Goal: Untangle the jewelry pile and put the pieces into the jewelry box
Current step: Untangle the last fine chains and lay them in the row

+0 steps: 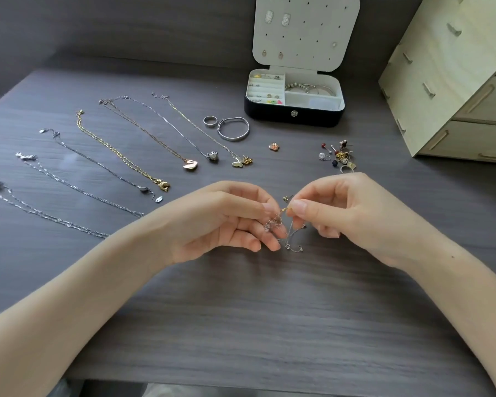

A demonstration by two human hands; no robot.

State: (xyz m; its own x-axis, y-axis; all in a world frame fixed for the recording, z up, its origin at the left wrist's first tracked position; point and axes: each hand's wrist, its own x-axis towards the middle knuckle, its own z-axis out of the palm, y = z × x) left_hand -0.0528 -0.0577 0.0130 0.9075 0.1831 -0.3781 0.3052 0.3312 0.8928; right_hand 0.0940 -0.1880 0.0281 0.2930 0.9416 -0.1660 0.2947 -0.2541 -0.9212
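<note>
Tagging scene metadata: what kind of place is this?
Likely a home desk or dressing table: dark wood-grain tabletop, open jewelry box, plywood drawer organizer beside it.

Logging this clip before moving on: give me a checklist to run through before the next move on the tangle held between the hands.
1. Grip: left hand and right hand both pinch the tangle: ok.
2. Tangle separated into single pieces: not ok, bits hang knotted together.
3. Jewelry box lid open: ok.
4. Free compartment in the box: ok, the front right one looks bare.
5. Where the gold loop is caught: cannot tell, fingers hide it.
</note>
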